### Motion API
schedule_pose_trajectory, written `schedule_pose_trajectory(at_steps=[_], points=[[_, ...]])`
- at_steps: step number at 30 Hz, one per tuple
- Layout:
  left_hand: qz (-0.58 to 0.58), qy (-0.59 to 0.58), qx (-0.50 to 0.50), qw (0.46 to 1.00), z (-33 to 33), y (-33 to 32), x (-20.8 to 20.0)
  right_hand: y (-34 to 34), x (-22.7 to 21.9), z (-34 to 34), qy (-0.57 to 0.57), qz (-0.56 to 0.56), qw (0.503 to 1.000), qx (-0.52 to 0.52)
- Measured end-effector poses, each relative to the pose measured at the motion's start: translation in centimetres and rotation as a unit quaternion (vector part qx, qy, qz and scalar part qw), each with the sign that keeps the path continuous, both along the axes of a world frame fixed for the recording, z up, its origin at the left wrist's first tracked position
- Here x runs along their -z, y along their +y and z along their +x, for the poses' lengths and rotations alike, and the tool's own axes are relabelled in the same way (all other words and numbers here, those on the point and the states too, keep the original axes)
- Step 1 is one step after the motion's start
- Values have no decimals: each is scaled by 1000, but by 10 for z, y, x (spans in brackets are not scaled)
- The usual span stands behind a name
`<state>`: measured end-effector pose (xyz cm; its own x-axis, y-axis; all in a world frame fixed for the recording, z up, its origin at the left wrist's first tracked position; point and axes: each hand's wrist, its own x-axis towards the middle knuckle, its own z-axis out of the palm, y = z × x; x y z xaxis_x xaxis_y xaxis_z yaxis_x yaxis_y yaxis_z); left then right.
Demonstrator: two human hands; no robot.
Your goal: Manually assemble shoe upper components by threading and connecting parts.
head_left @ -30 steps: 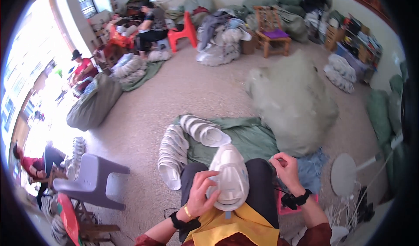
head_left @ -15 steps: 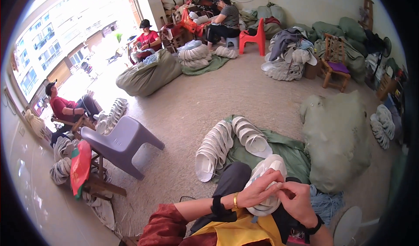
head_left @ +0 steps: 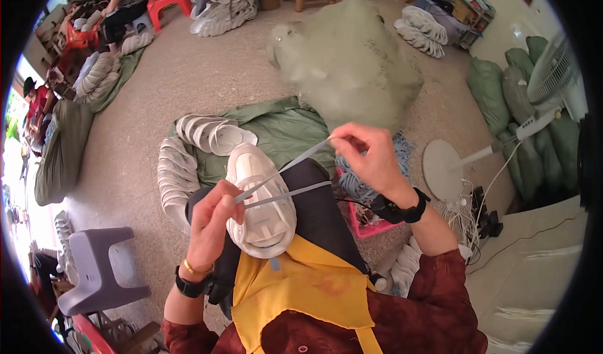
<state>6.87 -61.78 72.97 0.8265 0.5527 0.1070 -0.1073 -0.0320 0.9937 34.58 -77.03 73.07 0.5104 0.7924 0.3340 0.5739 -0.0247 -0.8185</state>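
A white sneaker (head_left: 267,219) rests across my lap, its toe pointing away from me. At the shoe's left side, my left hand (head_left: 213,219) is closed with a pale grey shoelace pinched in its fingers. The lace (head_left: 286,167) stretches up and right over the shoe to my right hand (head_left: 367,156), raised beyond my knee and pinching it. A second length of lace runs from the left hand across the shoe onto my dark trouser leg. Below the shoe lies a yellow apron (head_left: 301,291).
Rows of white shoes (head_left: 176,172) stand on a green cloth (head_left: 270,125) ahead. Beyond is a big pale sack (head_left: 352,59). To the right are blue laces (head_left: 358,178) over a pink basket (head_left: 370,225), a standing fan (head_left: 440,165) and cables. A grey plastic chair (head_left: 94,272) stands left; people sit far left.
My hands were close together over the shoe and are now wide apart, with the lace drawn out between them. The view has swung right and down, bringing in the fan.
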Motion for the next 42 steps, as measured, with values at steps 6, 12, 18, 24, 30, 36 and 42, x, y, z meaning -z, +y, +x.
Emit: schedule_pose_trajectory(at_steps=[6, 12, 18, 24, 30, 36, 42], points=[[-33, -67, 1, 997, 11, -1, 1, -35, 61, 79, 63, -9, 991, 116], [-64, -86, -4, 994, -6, 9, -13, -62, 114, 127, 154, -31, 970, 186], [-96, -100, -18, 990, -21, 12, -23, -116, 170, 170, 174, -78, 935, 299], [-90, -79, -41, 992, -47, 24, -30, -159, 212, 200, 134, -107, 904, 391], [-118, -70, -47, 990, -60, 27, -28, -189, 225, 232, 55, -132, 866, 479], [-87, 54, -4, 995, -63, 16, -34, -125, 178, 169, 114, -116, 929, 333], [-13, 87, 54, 995, -39, 1, -35, 3, 22, -5, 179, -88, 979, -52]])
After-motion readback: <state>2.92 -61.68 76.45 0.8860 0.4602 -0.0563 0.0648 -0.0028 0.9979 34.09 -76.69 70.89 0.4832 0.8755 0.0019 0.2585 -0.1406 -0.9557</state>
